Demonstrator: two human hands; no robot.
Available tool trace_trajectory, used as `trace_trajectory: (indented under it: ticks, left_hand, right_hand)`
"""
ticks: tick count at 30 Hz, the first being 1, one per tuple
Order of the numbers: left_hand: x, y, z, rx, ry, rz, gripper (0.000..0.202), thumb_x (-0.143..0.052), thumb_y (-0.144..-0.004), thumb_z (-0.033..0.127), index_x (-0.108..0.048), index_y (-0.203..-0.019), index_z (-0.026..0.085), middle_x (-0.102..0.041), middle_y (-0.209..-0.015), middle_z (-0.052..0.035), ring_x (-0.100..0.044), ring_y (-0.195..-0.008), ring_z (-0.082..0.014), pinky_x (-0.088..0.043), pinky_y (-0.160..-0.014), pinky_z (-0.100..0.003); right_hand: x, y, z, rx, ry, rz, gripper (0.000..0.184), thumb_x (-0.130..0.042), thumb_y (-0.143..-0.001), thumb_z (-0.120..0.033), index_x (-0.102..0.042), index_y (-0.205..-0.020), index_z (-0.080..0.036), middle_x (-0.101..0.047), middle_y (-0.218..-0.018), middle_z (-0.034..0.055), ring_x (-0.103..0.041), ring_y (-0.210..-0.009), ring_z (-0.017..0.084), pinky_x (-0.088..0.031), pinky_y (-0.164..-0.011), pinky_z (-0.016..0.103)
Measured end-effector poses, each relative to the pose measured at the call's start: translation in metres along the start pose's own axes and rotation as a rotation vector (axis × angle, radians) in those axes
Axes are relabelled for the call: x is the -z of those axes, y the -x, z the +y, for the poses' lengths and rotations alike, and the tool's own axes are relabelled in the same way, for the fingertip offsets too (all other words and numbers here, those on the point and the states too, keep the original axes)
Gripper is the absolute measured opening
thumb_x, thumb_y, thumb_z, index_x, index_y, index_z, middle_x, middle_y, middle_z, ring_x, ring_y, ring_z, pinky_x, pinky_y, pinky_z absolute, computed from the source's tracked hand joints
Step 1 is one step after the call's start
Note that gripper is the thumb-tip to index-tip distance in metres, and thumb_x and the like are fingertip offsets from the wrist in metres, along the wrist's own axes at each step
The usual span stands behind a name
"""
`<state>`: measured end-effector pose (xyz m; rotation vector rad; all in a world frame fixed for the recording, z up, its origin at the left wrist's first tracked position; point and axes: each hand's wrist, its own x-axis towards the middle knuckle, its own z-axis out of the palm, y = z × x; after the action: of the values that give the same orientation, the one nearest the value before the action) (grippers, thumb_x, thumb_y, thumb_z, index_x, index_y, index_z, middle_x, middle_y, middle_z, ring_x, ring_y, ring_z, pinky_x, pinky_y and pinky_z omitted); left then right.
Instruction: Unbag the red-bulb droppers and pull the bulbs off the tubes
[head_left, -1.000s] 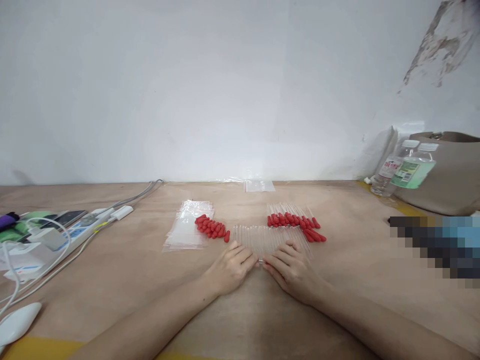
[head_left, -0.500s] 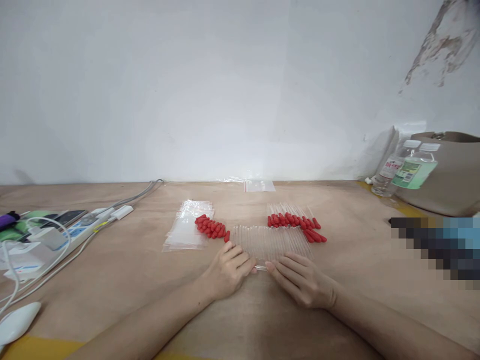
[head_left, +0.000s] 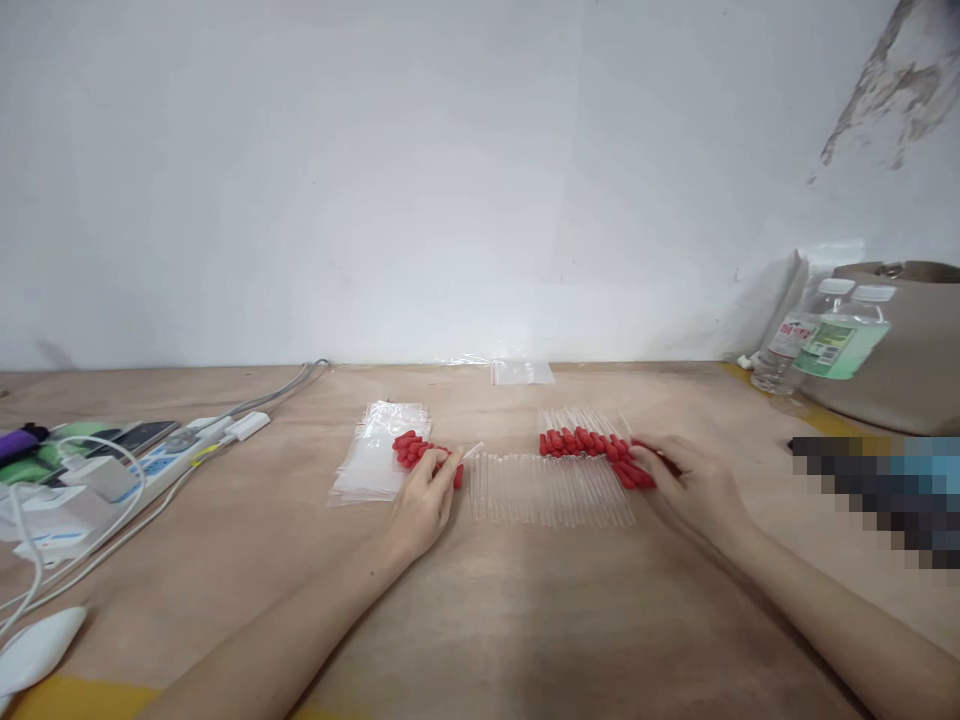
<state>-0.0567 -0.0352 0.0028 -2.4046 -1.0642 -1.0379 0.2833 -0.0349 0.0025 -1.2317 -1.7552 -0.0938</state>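
Note:
A row of clear glass tubes (head_left: 551, 490) lies side by side on the wooden table (head_left: 525, 620) between my hands. My left hand (head_left: 424, 500) is closed in a pinch on one clear tube whose tip sticks out up and to the right, beside a small pile of loose red rubber bulbs (head_left: 416, 450). My right hand (head_left: 694, 490) rests at the right end of a row of tubes fitted with red bulbs (head_left: 585, 442). Its fingers curl over one of the red-bulbed tubes there.
A stack of clear zip bags (head_left: 375, 455) lies left of the red bulbs, and one more bag (head_left: 521, 372) by the wall. A power strip with cables (head_left: 165, 455) and a white mouse (head_left: 37, 645) are at the left. Two bottles (head_left: 825, 335) and a brown bag (head_left: 907, 345) stand at the right.
Both hands left the near edge of the tube row and moved apart: the left went up-left to the loose bulbs with a tube, the right went up-right to the red-bulbed tubes.

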Motion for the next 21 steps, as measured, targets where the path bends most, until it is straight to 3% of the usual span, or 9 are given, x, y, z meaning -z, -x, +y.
trace_trajectory:
  ticks: [4,8,12,21]
  left_hand:
    - [-0.005,0.002,-0.004,-0.013,-0.074,0.006,0.022,-0.035,-0.088,0.013,-0.053,-0.1,0.015,-0.05,-0.077,-0.0039,-0.051,-0.072,-0.0136,-0.046,-0.066,-0.024]
    - [-0.01,0.003,-0.002,-0.068,-0.12,-0.04,0.02,-0.036,-0.085,0.011,-0.055,-0.085,0.016,-0.051,-0.072,-0.0025,-0.051,-0.067,-0.0135,-0.046,-0.065,-0.025]
    - [-0.013,0.003,0.0,-0.08,-0.078,-0.078,0.02,-0.037,-0.083,0.01,-0.054,-0.075,0.016,-0.053,-0.071,-0.0033,-0.053,-0.069,-0.014,-0.047,-0.064,-0.025]
    - [-0.008,0.003,0.008,0.014,0.128,-0.137,0.014,-0.048,-0.08,0.019,-0.058,-0.089,0.015,-0.057,-0.087,-0.0071,-0.055,-0.079,-0.0159,-0.048,-0.071,-0.028]
  right_hand:
    - [0.008,-0.008,0.023,-0.29,0.041,0.022,0.034,-0.048,-0.077,-0.038,-0.064,-0.096,-0.015,-0.064,-0.076,0.0059,-0.054,-0.055,0.013,-0.042,-0.05,0.026]
    - [0.012,-0.012,0.04,-0.488,0.011,-0.054,0.039,-0.052,-0.07,-0.039,-0.062,-0.099,-0.015,-0.062,-0.066,0.0043,-0.053,-0.053,0.013,-0.041,-0.05,0.025]
    - [0.012,-0.012,0.046,-0.551,-0.126,-0.079,0.035,-0.059,-0.063,-0.04,-0.061,-0.086,-0.014,-0.064,-0.076,0.0074,-0.057,-0.061,0.014,-0.044,-0.056,0.026]
    - [0.02,-0.015,0.036,-0.663,-0.174,-0.305,0.027,-0.06,-0.059,-0.039,-0.062,-0.07,-0.015,-0.061,-0.059,0.0028,-0.05,-0.05,0.011,-0.035,-0.045,0.022]
